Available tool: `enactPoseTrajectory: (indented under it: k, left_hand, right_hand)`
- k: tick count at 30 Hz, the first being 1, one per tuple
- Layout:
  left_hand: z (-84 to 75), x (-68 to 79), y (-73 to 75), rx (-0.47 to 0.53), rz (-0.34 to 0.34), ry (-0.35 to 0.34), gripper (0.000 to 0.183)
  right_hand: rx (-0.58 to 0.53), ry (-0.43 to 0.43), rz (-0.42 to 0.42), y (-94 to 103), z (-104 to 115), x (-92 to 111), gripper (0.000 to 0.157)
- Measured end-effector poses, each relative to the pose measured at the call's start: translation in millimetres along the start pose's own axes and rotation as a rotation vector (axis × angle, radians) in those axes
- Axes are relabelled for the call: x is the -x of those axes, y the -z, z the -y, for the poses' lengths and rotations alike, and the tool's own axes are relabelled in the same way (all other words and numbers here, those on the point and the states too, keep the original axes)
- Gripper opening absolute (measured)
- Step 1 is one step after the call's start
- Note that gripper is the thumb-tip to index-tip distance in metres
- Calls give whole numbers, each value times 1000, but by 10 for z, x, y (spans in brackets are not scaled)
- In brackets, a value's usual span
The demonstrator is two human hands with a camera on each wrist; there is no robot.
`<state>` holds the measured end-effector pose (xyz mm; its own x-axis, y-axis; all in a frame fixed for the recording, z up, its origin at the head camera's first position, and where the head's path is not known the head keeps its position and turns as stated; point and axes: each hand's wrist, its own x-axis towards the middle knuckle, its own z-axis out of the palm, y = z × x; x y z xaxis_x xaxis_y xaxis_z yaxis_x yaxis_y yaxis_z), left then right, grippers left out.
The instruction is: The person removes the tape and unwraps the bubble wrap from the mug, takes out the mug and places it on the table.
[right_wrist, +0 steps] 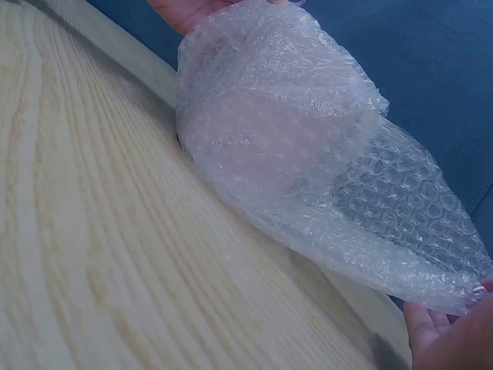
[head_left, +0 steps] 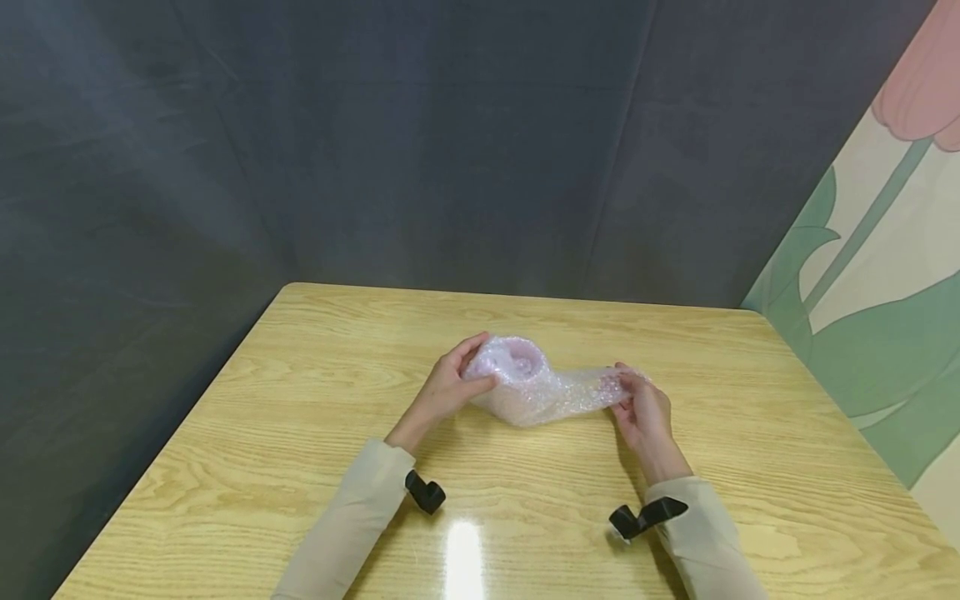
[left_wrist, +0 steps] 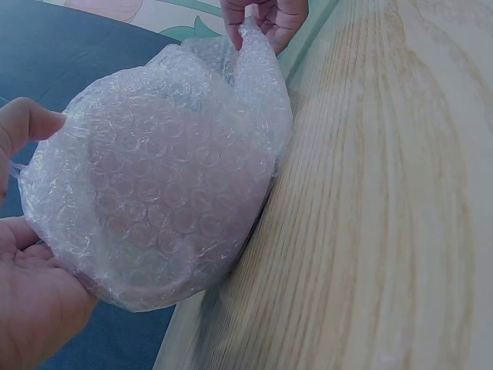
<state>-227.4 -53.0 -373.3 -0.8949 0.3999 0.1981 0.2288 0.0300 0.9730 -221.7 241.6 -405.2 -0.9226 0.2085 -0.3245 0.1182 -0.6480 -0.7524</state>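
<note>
Bubble wrap (head_left: 573, 398) round a pinkish object (head_left: 522, 358), head view, sat towards the desk's (head_left: 525, 517) far edge, left hand (head_left: 453, 379) gripping its bulk, right hand (head_left: 643, 412) its tail! Left wrist: fingers (left_wrist: 17, 235) spanned it, wide apart. Right wrist: fingers (right_wrist: 422, 325) pinched that tail.

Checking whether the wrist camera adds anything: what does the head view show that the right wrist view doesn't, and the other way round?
Only the head view: the floral mural, the pale sleeves and the black wrist devices.

Only the right wrist view: distinct individual bubbles in the loose stretch of bubble wrap.

Both: the left hand at the wrapped pinkish object, the right hand holding the wrap's end, the table and the dark backdrop.
</note>
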Motion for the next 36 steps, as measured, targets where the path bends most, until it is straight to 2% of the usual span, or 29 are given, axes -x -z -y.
enactPoseTrajectory:
  k: [15,19,22,25,32,33,36]
  left_hand:
    - [25,-17,15,-11,11,0,67]
    - [144,-73,37,-10,15,-2,68]
    - [271,-113,45,-13,6,-1,69]
    - [320,-123,48,-19,-2,-1,69]
    - [263,-122,84,-105,-2,-11,69]
    - [257,-121,90,-115,0,-11,69]
    - [239,-115,111,-146,5,-3,70]
  right_hand:
    - [-37,-33,-14,28,9,4,48]
    - [-60,-9,-1,43,6,-5,28]
    - [-60,13,30,65,18,14,22]
    - [-56,32,72,78,45,42,24]
    - [-60,108,158,101,96,79,32]
    - [-48,126,159,103,98,81,33]
    - [89,214,139,110,97,68,32]
